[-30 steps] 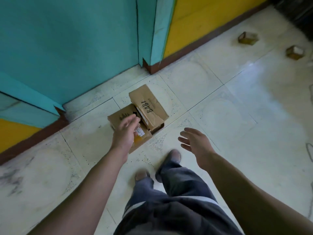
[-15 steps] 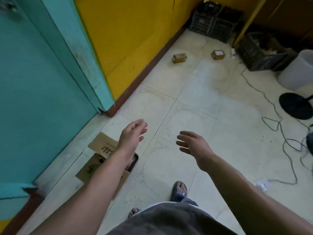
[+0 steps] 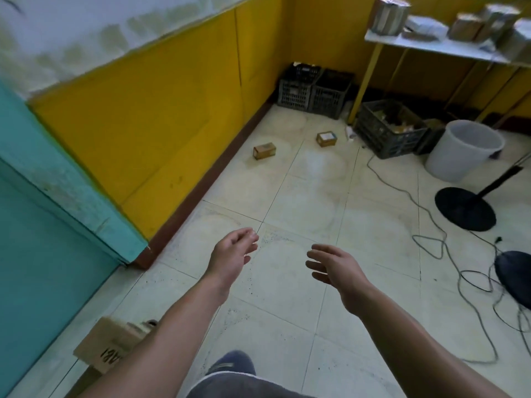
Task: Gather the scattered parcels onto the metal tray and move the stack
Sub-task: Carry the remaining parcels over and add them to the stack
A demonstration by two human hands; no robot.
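Seen from the head camera, two little parcels lie on the far floor. One small brown parcel [image 3: 264, 151] sits just beside the dark skirting of the yellow wall [image 3: 172, 110], its long side towards the camera. A second small parcel [image 3: 326, 138], with a pale label on top, lies to its right, near the black crates [image 3: 313, 91]. The two are apart from each other and far from both hands. A larger cardboard parcel [image 3: 110, 341], flat, brown and printed with dark letters, lies at the near left by the teal door [image 3: 43, 239].

The left hand [image 3: 234, 254] and the right hand [image 3: 336, 267] reach out above the floor, side by side but apart. Their fingers are loose and slightly bent, and they hold nothing.

The left forearm [image 3: 172, 326] covers the right part of the cardboard parcel, whose print is blurred and only partly readable. What lies beneath that parcel cannot be made out. The things on the table [image 3: 431, 47] at the far right are blurred; they look like round tins and wrapped bundles. A dark rounded object [image 3: 514, 274] is cut off by the right edge.

The floor [image 3: 301, 196] is pale glossy tile with dark specks near the hands. Beneath the table stands a third crate [image 3: 390, 130] with things in it. To its right is a white bucket [image 3: 462, 149], and nearer the camera a black round stand base [image 3: 465, 209]. Grey cables [image 3: 425, 242] loop across the tiles on the right.
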